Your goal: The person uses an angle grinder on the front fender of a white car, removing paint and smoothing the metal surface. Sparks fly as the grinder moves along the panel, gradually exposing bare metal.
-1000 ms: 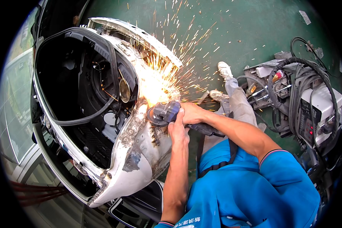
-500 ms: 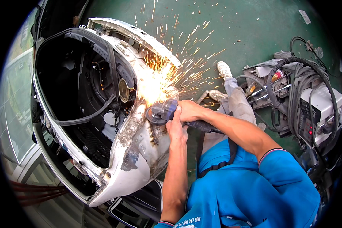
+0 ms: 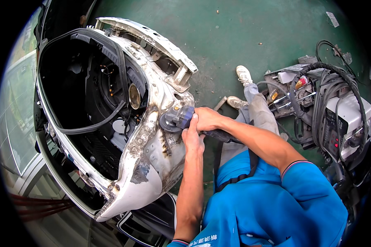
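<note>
Both my hands are wrapped round an angle grinder (image 3: 179, 117), a dark blue and black tool with a round disc at its head. My right hand (image 3: 208, 120) grips the body from above. Beneath it, my left hand (image 3: 192, 138) closes on the tool, thumb pointing up. The disc lies at or just over the white car body panel (image 3: 150, 185), near a scorched, bare-metal seam; I cannot tell whether it touches. No sparks show. Beside the grinder is the open trunk (image 3: 70, 90), its edge lined by a partly loose black rubber seal (image 3: 121, 68).
A white rear crossmember (image 3: 152, 37) runs along the car's far end. On the right stands a cart with coiled black cables (image 3: 323, 88) and a white-grey machine (image 3: 346, 119) with a red display. A rod-like piece (image 3: 220, 103) lies by my shoes on the green floor (image 3: 218, 49).
The bright shower of sparks at the grinder's disc has stopped, and the metal beyond it is visible. The grinder and both hands have barely moved.
</note>
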Available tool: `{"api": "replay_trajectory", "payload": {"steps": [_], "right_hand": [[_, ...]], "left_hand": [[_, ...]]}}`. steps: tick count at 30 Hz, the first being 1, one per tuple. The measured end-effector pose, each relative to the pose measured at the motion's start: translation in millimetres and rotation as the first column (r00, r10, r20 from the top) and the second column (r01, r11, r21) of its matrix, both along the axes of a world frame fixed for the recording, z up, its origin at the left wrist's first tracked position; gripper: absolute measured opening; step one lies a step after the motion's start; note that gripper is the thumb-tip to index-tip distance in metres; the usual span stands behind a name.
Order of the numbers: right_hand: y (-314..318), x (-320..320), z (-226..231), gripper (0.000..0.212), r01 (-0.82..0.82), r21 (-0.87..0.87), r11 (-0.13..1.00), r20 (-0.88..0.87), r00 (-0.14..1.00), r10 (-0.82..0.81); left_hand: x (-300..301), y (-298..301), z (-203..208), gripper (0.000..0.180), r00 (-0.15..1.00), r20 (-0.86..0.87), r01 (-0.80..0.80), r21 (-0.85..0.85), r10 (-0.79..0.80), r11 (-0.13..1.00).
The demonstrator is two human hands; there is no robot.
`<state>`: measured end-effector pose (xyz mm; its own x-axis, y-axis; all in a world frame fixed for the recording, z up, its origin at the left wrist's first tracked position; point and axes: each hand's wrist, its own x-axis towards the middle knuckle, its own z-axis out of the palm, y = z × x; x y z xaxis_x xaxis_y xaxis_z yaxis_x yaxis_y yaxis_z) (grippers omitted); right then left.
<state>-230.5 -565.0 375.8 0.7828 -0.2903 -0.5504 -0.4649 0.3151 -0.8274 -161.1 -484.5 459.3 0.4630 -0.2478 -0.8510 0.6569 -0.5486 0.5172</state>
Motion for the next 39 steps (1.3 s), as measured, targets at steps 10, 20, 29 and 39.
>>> {"api": "replay_trajectory", "payload": {"steps": [10,20,29,39], "right_hand": [[-7,-1,17,0.05,0.011,0.084,0.996,0.043,0.999,-0.014],[-4,0,16,0.053,-0.011,0.073,0.997,0.02,1.0,0.009],[0,1,21,0.05,0.035,0.034,0.999,0.037,0.999,-0.036],[-4,5,6,0.046,-0.01,0.004,1.0,0.034,0.999,0.009]], "left_hand": [[2,-2,6,0.07,0.999,0.046,-0.008,0.027,0.007,1.0],[3,1,6,0.07,0.999,0.038,0.004,0.018,-0.005,1.0],[7,5,7,0.071,0.999,0.024,0.039,0.0,-0.039,0.999],[0,-6,10,0.066,0.998,0.028,-0.049,0.019,0.049,0.999]]}}
